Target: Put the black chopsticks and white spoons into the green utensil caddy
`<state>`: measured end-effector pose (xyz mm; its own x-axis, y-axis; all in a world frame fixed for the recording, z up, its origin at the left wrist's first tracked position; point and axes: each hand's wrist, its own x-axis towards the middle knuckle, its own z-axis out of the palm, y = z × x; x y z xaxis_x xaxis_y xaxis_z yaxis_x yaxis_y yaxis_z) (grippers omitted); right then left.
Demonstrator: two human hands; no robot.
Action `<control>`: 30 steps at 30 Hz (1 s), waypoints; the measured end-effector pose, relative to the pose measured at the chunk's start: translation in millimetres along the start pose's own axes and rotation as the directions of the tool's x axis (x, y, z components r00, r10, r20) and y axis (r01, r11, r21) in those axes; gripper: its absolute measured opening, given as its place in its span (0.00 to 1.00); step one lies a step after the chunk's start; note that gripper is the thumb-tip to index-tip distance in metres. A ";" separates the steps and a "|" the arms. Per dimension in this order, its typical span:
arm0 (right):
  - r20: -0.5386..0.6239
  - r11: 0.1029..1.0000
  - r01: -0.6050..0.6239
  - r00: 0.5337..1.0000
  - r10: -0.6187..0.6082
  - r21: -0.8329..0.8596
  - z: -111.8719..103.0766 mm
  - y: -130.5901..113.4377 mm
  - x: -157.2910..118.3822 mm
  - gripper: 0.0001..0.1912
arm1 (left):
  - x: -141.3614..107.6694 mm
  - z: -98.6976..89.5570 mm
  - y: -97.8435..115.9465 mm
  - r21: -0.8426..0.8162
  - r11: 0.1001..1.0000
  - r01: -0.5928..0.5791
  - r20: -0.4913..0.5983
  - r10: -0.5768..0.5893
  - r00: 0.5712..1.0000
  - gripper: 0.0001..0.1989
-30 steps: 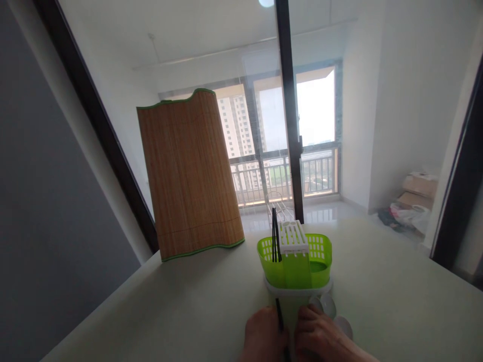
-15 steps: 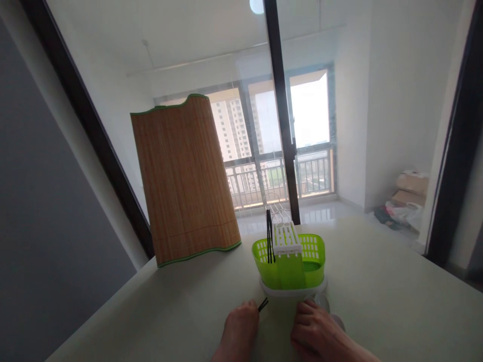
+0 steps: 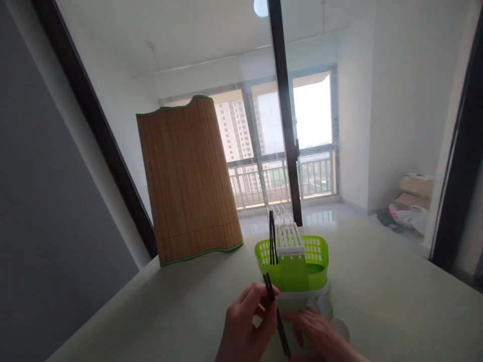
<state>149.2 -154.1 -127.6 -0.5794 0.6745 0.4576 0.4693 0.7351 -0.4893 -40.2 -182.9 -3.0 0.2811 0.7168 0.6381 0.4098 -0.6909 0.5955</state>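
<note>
Between the thumb and fingers of my left hand (image 3: pixel 249 319) is a pair of black chopsticks (image 3: pixel 278 317), slanting up towards the basket. My right hand (image 3: pixel 315 329) is close beside their lower part, its fingers apart and pointing left; I see nothing held in it. Past its knuckles lie pale rounded pieces (image 3: pixel 325 307), perhaps spoon bowls, partly hidden by the hand. In front of both hands stands a bright green plastic utensil basket (image 3: pixel 292 274) on a white base, with a white slotted rack (image 3: pixel 290 239) on top. More black chopsticks (image 3: pixel 272 239) stand upright in its left compartment.
A bamboo mat (image 3: pixel 188 181) with green edging stands upright, curved, at the table's left back. The pale table (image 3: pixel 396 296) ends at a dark-framed glass partition (image 3: pixel 287 110). Bags and cardboard (image 3: pixel 413 201) lie on the floor beyond, at right.
My left hand has risen and moved right, bringing the chopsticks up into view. My right hand has gone from curled to fingers apart, uncovering more of the pale rounded pieces.
</note>
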 end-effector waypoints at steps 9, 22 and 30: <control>0.079 0.991 -0.026 0.996 0.037 -0.132 27.1 13.9 -3.1 0.04 | -17.6 36.2 -30.8 -0.053 0.998 0.022 0.209 -0.010 0.978 0.07; -0.116 0.983 0.067 0.989 -0.088 -0.170 -0.8 0.1 -1.5 0.13 | 78.0 -48.2 -0.5 0.079 0.992 0.097 -0.307 -0.068 0.949 0.14; -0.115 0.913 0.165 0.968 -0.222 -0.373 1.1 7.0 0.9 0.08 | 147.8 -3.0 -79.0 0.350 0.915 0.199 0.001 -0.213 0.977 0.13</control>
<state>151.3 -148.4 -131.4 -0.5882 0.4978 0.6374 0.5816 0.8080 -0.0944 -33.6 -22.7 45.7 0.1889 0.8474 0.4963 0.7347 -0.4573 0.5011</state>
